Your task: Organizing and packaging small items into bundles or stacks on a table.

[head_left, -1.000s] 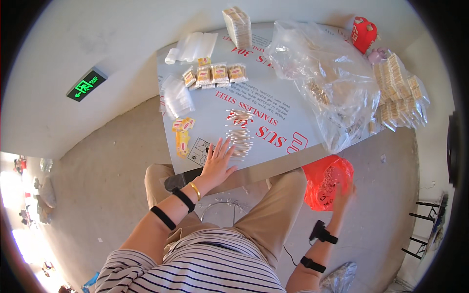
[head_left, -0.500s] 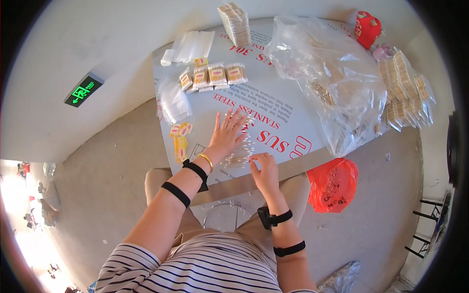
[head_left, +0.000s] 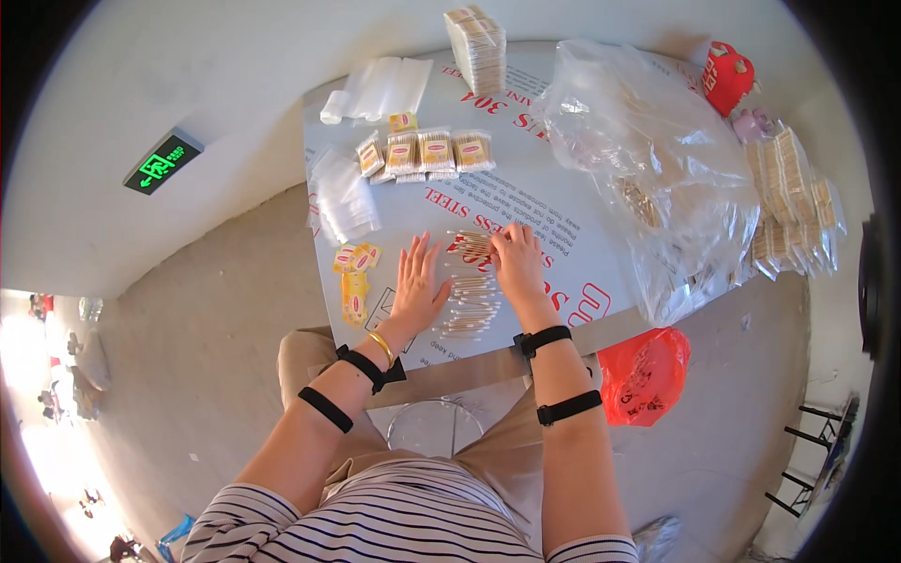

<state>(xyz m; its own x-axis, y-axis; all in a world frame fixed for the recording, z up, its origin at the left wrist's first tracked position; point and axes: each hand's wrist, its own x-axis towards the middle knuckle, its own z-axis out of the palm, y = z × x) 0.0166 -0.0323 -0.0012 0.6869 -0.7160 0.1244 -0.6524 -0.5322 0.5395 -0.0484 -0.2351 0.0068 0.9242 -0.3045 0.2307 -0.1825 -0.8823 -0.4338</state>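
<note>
Hands: right overlaps cotton swabs | perhaps pinching | contact hidden

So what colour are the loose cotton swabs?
The loose cotton swabs have white tips and light tan sticks, best seen in the head view.

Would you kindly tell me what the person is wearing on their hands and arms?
The left hand and right hand are gloveless. Each forearm wears two black bands; a gold-coloured bangle circles the left wrist. The sleeves are white with dark stripes.
</note>
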